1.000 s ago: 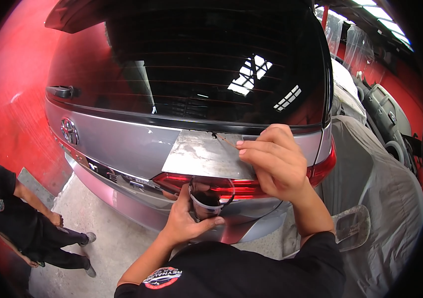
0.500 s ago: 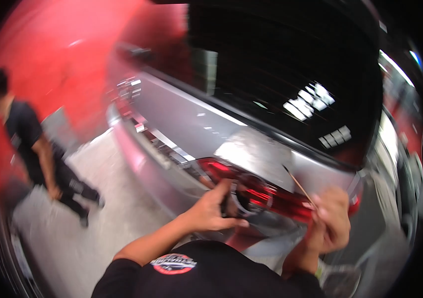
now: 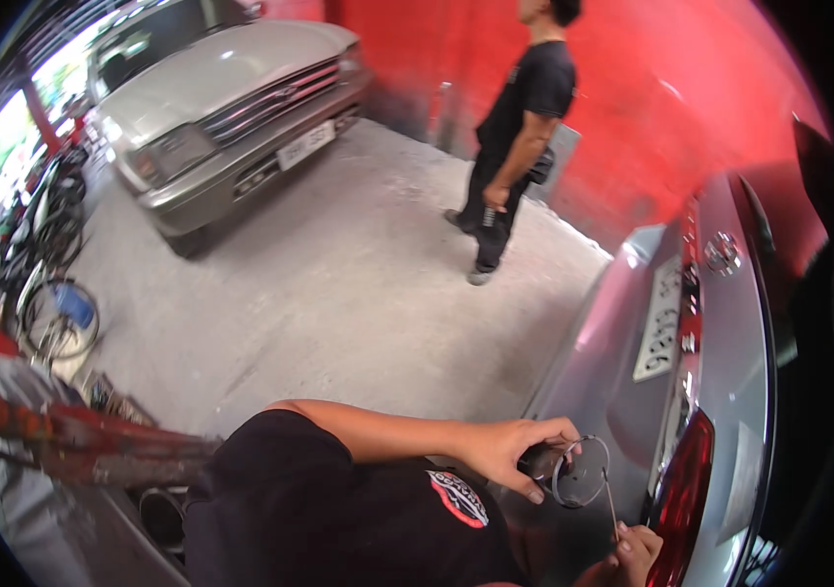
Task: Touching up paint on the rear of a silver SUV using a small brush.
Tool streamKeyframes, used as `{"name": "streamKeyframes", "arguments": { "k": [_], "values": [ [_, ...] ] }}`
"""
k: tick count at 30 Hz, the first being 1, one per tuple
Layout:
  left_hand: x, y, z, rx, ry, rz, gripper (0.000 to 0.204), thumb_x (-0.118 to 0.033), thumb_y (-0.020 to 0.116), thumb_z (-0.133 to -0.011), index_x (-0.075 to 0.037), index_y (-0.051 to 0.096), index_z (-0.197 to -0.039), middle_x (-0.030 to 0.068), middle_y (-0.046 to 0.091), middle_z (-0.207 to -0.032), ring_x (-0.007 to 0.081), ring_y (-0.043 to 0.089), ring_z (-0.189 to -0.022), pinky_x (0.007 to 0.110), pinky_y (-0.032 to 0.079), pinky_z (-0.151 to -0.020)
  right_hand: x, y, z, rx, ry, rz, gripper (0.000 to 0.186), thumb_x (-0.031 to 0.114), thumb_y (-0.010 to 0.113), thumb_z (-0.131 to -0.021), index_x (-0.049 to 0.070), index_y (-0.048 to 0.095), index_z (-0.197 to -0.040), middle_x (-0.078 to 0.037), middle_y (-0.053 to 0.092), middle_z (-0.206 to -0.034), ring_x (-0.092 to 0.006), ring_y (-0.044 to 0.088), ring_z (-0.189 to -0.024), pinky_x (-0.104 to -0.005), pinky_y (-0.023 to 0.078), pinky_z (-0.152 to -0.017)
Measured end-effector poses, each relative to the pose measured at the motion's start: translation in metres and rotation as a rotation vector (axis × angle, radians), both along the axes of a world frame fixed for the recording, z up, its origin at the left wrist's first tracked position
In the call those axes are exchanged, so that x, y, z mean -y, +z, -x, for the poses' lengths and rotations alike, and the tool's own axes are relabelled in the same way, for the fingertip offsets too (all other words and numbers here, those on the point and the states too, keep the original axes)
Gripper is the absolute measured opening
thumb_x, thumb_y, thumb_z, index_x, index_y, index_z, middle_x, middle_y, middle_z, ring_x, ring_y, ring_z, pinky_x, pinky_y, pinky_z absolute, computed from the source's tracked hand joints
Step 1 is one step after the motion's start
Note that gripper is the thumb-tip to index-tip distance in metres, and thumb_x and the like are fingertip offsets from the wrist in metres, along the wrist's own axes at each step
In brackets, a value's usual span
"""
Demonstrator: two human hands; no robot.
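My left hand point(image 3: 518, 453) is closed around a small round container point(image 3: 581, 474), held tilted. Its near part looks dark, and its wide ring-like rim is see-through. Lower right, my right hand point(image 3: 636, 550) pinches a thin wooden stick point(image 3: 611, 504) between thumb and fingertips. The stick's upper end is at the container's rim; whether they touch I cannot tell. Both hands are beside the rear of a grey car point(image 3: 622, 323), close to its red tail light point(image 3: 688, 499). The lower part of my right hand is cut off by the picture's edge.
A person in dark clothes point(image 3: 524, 127) stands by the red wall point(image 3: 671, 108). A beige vehicle point(image 3: 241, 108) is parked at the far left, with bicycles point(image 3: 55, 313) along that side. A red metal beam point(image 3: 94, 440) lies close on my left.
My view has swung left, bringing in the beige vehicle and bicycles. The container and stick stay in my hands, but the stick's upper end is now at the container's rim, no longer over the car.
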State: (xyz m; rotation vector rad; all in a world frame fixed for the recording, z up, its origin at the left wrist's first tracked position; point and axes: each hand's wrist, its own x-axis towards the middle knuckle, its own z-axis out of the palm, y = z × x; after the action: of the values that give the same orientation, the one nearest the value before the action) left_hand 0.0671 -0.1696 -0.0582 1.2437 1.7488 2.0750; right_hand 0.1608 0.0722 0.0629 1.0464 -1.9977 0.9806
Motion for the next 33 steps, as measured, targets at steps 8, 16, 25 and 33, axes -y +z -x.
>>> {"name": "streamKeyframes", "arguments": {
  "k": [8, 16, 25, 33],
  "values": [
    [0.081, -0.011, -0.055, 0.074, 0.194, 0.004, 0.075, -0.008, 0.087, -0.081, -0.003, 0.042, -0.141, 0.0110, 0.061, -0.131, 0.0155, 0.066, -0.105, 0.031, 0.054, -0.087, 0.064, -0.003, 0.006, 0.053, 0.169, -0.159, 0.017, -0.003, 0.059, -0.103, -0.004, 0.061, -0.120, -0.025, 0.073, -0.113, -0.0347, 0.066, -0.099, -0.0466, 0.052, -0.094],
    [0.169, -0.031, -0.131, 0.144, 0.437, 0.004, 0.074, -0.010, 0.088, -0.082, -0.003, 0.044, -0.141, 0.0111, 0.059, -0.135, 0.0198, 0.058, -0.127, 0.035, 0.047, -0.107, 0.152, -0.044, 0.004, 0.206, 0.293, 0.000, 0.016, 0.000, 0.062, -0.096, -0.007, 0.062, -0.110, -0.024, 0.071, -0.102, -0.0312, 0.058, -0.089, -0.0400, 0.046, -0.078],
    [0.235, -0.002, -0.198, 0.168, 0.556, 0.074, 0.071, -0.014, 0.090, -0.081, -0.005, 0.049, -0.138, 0.0102, 0.064, -0.127, 0.0213, 0.064, -0.117, 0.036, 0.051, -0.100, 0.265, 0.001, -0.011, 0.123, 0.575, 0.022, 0.018, 0.010, 0.080, -0.081, -0.001, 0.070, -0.090, -0.017, 0.077, -0.096, -0.0284, 0.061, -0.072, -0.0406, 0.045, -0.067],
    [0.241, 0.030, -0.201, 0.270, 0.492, 0.098, 0.077, -0.016, 0.090, -0.075, -0.002, 0.049, -0.138, 0.0162, 0.064, -0.133, 0.0264, 0.066, -0.120, 0.041, 0.052, -0.104, 0.272, 0.041, -0.022, 0.138, 0.621, -0.022, 0.028, 0.029, 0.082, -0.090, 0.003, 0.074, -0.090, -0.016, 0.078, -0.098, -0.0241, 0.062, -0.076, -0.0394, 0.046, -0.070]
  ]
}}
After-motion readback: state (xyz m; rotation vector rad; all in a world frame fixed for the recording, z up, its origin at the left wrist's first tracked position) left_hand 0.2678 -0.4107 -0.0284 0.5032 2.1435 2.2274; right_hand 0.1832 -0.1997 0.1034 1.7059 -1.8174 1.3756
